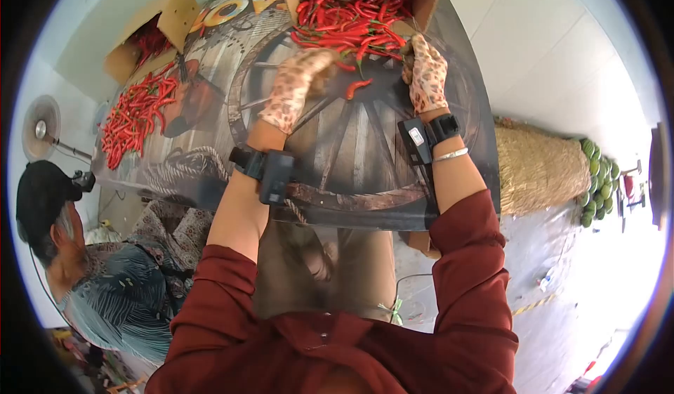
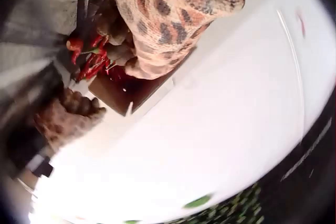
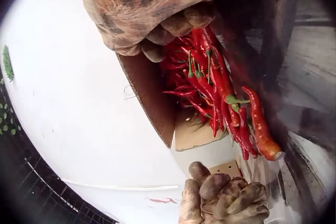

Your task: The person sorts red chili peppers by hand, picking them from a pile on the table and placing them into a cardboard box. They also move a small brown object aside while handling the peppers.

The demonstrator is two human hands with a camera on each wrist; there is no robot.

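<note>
A printed table point(image 1: 337, 148) is spreading before the open box point(image 1: 430, 1), a pale wall point(image 1: 512, 8) rising beyond. One stray chili point(image 1: 357, 87) is lying before that box, between the left hand point(image 1: 302, 78) and right hand point(image 1: 427, 74); both hands' fingers are curling, their grasp impossible to tell. Uncountable box chilies point(image 1: 351, 8) are filling it; left of it, one pile point(image 1: 140, 113) and one second box point(image 1: 175, 18) are sitting.

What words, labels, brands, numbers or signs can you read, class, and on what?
"O", among large yellow letters on the tabletop; the others are unclear.
White label on the black device near the right hand: too small to read.
</note>
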